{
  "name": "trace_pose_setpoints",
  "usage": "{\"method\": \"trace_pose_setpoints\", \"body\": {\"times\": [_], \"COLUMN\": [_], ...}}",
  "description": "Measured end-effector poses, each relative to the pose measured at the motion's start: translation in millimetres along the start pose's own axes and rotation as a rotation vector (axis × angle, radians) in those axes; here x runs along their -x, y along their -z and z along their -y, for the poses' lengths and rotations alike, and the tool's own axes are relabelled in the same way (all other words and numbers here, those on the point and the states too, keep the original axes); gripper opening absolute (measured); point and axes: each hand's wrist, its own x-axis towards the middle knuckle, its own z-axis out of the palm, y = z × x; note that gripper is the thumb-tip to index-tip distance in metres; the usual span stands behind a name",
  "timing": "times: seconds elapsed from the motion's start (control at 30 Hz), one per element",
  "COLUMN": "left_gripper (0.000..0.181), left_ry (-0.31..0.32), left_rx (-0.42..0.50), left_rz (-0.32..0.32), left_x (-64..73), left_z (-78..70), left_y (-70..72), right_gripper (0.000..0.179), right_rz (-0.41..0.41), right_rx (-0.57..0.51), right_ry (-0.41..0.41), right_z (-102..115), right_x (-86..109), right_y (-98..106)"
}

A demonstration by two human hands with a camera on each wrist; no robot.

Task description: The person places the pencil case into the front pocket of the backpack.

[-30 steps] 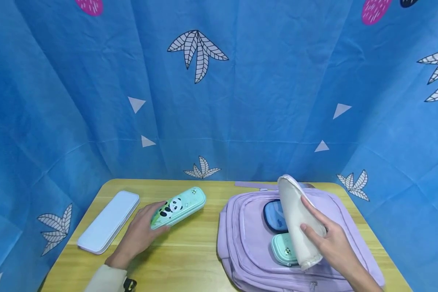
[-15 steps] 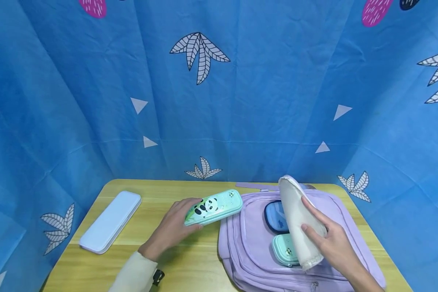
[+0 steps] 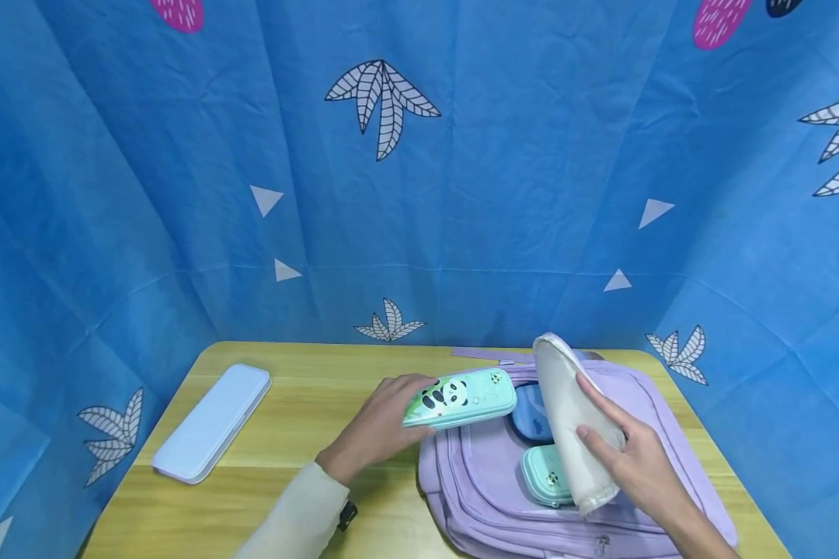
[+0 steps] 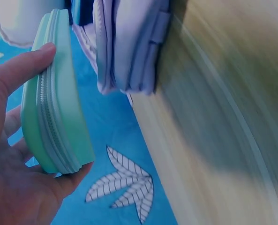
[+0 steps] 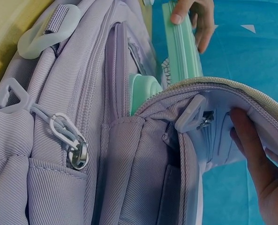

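My left hand (image 3: 384,423) grips a mint-green zip pencil case (image 3: 464,400) with a panda print, held in the air over the left edge of a lilac backpack (image 3: 485,466). In the left wrist view the thumb presses the zipped side of the case (image 4: 59,103). My right hand (image 3: 632,458) holds up the backpack's front flap (image 3: 569,427), its pale lining facing left. Under the flap lie a blue case (image 3: 529,411) and a smaller-looking mint case (image 3: 545,473), both partly hidden. The right wrist view shows the raised flap's zipped edge beside my fingers (image 5: 249,136).
A pale blue-white flat case (image 3: 213,423) lies at the left of the wooden table (image 3: 301,505). Blue patterned curtain (image 3: 496,194) hangs behind and at both sides. A lilac strap (image 3: 489,354) extends toward the table's back edge.
My left hand has carried the panda pencil case rightward, from above the table to the backpack's left part. The right hand and the flap stay nearly still.
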Motion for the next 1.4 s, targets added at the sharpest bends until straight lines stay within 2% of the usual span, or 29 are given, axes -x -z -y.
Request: {"method": "trace_pose_setpoints", "body": {"times": [0.2, 0.33, 0.6, 0.83, 1.0, 1.1, 1.27, 1.33, 1.4], "left_gripper": [0.076, 0.078, 0.079, 0.078, 0.077, 0.078, 0.078, 0.078, 0.078], "left_ry": [-0.019, -0.029, -0.015, -0.051, -0.045, -0.030, -0.015, -0.013, -0.013], "left_rx": [-0.016, -0.042, -0.086, -0.106, -0.107, -0.116, -0.129, -0.127, -0.127], "left_rz": [0.049, 0.066, 0.075, 0.073, 0.075, 0.064, 0.067, 0.074, 0.081], "left_x": [-17.5, -25.8, -32.2, -39.5, -39.4, -38.8, -39.5, -39.6, -39.5], "left_z": [-13.9, -21.4, -26.7, -33.7, -32.6, -32.0, -32.8, -32.9, -32.9], "left_y": [-17.4, -25.0, -28.4, -37.8, -44.7, -45.6, -45.7, -46.5, -47.6], "right_gripper": [0.068, 0.067, 0.066, 0.064, 0.063, 0.062, 0.069, 0.075, 0.079], "right_rz": [0.011, 0.027, 0.059, 0.089, 0.110, 0.131, 0.159, 0.174, 0.199], "right_rx": [0.013, -0.055, -0.148, -0.140, -0.146, -0.130, -0.007, 0.041, 0.060], "right_ry": [-0.017, 0.003, 0.068, 0.105, 0.084, 0.095, 0.166, 0.163, 0.125], "right_z": [0, -1, -3, -4, -5, -2, 6, 8, 11], "right_x": [-0.8, -1.3, -4.6, -8.1, -8.9, -10.4, -14.7, -17.0, -19.2], "right_y": [2, 3, 3, 1, 3, 7, 16, 19, 21]}}
